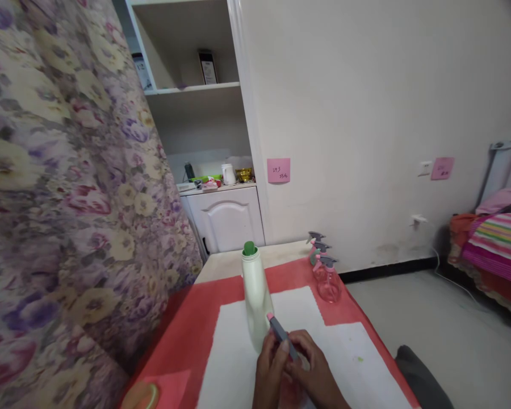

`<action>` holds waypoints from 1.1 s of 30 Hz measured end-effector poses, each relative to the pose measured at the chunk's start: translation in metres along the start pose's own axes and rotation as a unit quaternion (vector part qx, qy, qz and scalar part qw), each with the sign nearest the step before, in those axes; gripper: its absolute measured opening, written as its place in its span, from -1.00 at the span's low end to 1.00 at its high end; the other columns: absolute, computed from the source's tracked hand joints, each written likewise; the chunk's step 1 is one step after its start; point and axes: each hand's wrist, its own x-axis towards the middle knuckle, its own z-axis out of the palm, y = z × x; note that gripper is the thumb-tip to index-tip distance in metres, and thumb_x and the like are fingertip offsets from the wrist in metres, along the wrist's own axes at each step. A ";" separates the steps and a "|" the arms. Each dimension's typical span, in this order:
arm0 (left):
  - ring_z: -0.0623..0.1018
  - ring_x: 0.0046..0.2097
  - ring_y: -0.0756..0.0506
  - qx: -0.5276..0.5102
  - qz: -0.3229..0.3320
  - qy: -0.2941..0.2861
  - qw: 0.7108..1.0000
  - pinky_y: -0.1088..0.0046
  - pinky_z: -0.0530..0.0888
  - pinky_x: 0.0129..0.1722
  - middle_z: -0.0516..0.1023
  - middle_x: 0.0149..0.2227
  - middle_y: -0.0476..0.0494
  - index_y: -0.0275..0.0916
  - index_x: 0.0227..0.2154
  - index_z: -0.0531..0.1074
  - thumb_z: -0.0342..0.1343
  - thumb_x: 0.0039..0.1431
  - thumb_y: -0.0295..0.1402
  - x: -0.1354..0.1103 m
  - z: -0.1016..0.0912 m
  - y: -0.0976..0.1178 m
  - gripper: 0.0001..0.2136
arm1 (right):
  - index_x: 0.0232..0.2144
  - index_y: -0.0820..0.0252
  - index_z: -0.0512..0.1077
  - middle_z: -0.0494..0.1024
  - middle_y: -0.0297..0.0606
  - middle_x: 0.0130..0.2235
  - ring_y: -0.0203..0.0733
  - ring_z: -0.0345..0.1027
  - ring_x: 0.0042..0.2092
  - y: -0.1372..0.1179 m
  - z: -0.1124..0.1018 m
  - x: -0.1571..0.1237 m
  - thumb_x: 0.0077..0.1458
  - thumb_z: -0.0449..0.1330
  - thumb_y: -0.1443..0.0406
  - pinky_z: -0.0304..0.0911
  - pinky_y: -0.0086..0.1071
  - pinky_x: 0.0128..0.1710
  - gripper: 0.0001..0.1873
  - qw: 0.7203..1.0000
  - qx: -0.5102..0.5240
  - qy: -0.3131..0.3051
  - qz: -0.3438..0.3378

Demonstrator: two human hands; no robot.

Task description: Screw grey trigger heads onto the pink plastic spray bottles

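Note:
Both my hands meet low in the view over a white sheet [238, 363] on a red-covered table [196, 318]. My left hand [269, 369] and my right hand [317, 372] grip a pink spray bottle between them, its grey trigger head [281, 332] with a pink tip pointing up and left; the bottle body is mostly hidden by my fingers. Just behind my hands stands a tall pale-green bottle [255, 298] with a green cap. Further back right stand pink spray bottles [327, 278] with grey heads.
A flowered curtain [68, 187] hangs along the table's left side. A white cabinet [225, 216] with small items on its top stands against the wall, shelves above it. A bed with striped bedding [494, 244] lies at right. An orange-rimmed lid [142, 396] sits at the table's near left.

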 end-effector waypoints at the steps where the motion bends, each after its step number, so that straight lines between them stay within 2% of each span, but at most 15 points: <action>1: 0.55 -0.02 -0.24 0.007 0.000 0.002 1.000 0.32 0.45 -0.04 0.62 -0.11 -0.22 -0.26 -0.12 0.49 0.16 0.11 -0.06 0.000 0.000 0.000 -0.60 | -0.26 0.12 0.48 0.50 -0.20 -0.17 0.03 0.42 -0.06 0.000 0.000 0.000 -0.01 0.30 0.21 0.29 -0.16 -0.02 -0.78 1.000 -0.002 0.003 0.005; 4: 0.56 -0.08 -0.22 0.025 0.004 0.019 1.000 0.32 0.46 -0.08 0.63 -0.17 -0.19 -0.26 -0.19 0.50 0.17 0.09 -0.04 0.000 0.002 0.000 -0.61 | -0.30 0.13 0.46 0.49 -0.22 -0.21 0.01 0.42 -0.09 -0.001 0.003 0.001 -0.04 0.32 0.26 0.30 -0.19 -0.05 -0.80 1.000 -0.014 0.013 0.020; 8: 0.55 -0.26 -0.17 0.046 0.007 0.070 0.996 0.33 0.48 -0.18 0.58 -0.39 -0.08 -0.22 -0.38 0.46 0.20 0.01 0.00 0.001 0.007 0.000 -0.65 | -0.35 0.13 0.44 0.47 -0.28 -0.25 -0.03 0.43 -0.13 -0.002 0.006 0.001 -0.03 0.26 0.35 0.31 -0.22 -0.08 -0.87 0.999 -0.017 0.030 0.026; 10: 0.53 -0.29 -0.16 0.069 0.008 0.070 0.995 0.33 0.47 -0.19 0.54 -0.43 -0.05 -0.21 -0.43 0.43 0.21 -0.01 0.01 0.002 0.008 0.003 -0.65 | -0.35 0.13 0.44 0.46 -0.28 -0.26 -0.04 0.43 -0.15 -0.003 0.007 0.001 -0.02 0.25 0.33 0.32 -0.22 -0.09 -0.89 0.999 -0.015 0.026 0.022; 14: 0.52 -0.24 -0.16 0.096 0.005 -0.018 0.995 0.33 0.44 -0.15 0.59 -0.32 -0.11 -0.24 -0.30 0.48 0.07 0.15 -0.01 0.002 0.005 0.019 -0.64 | -0.34 0.15 0.44 0.45 -0.23 -0.27 -0.03 0.42 -0.16 -0.004 0.004 0.002 0.09 0.21 0.17 0.31 -0.20 -0.11 -0.83 0.999 -0.033 0.017 0.005; 17: 0.51 -0.20 -0.14 0.127 0.003 -0.081 0.989 0.34 0.43 -0.13 0.60 -0.26 -0.13 -0.24 -0.22 0.50 0.00 0.23 -0.05 0.001 -0.002 0.033 -0.64 | -0.34 0.15 0.43 0.44 -0.24 -0.27 -0.05 0.41 -0.15 -0.004 0.002 0.003 0.10 0.22 0.16 0.30 -0.21 -0.10 -0.82 0.999 -0.033 0.011 0.000; 22: 0.50 -0.18 -0.13 0.176 0.021 -0.116 0.977 0.36 0.42 -0.10 0.59 -0.24 -0.12 -0.22 -0.20 0.53 -0.03 0.26 -0.06 0.000 -0.009 0.045 -0.63 | -0.34 0.14 0.42 0.43 -0.26 -0.26 -0.06 0.39 -0.15 -0.002 -0.001 0.005 0.08 0.24 0.17 0.29 -0.23 -0.10 -0.83 0.999 -0.044 -0.013 -0.013; 29: 0.53 -0.20 -0.18 0.094 0.016 -0.038 0.995 0.34 0.45 -0.16 0.63 -0.23 -0.14 -0.18 -0.25 0.57 0.06 0.13 0.05 -0.003 -0.004 0.037 -0.58 | -0.25 0.11 0.45 0.45 -0.25 -0.20 -0.06 0.39 -0.09 0.000 -0.002 0.003 0.13 0.19 0.20 0.27 -0.21 -0.03 -0.85 0.998 -0.052 -0.025 -0.027; 33: 0.51 -0.24 -0.16 0.095 0.005 -0.035 0.995 0.37 0.43 -0.20 0.60 -0.33 -0.09 -0.20 -0.33 0.54 0.13 0.08 0.00 0.001 -0.004 0.030 -0.65 | -0.29 0.13 0.45 0.46 -0.25 -0.24 -0.03 0.40 -0.12 0.001 0.008 0.000 0.05 0.23 0.23 0.29 -0.20 -0.07 -0.86 0.996 -0.079 0.032 0.007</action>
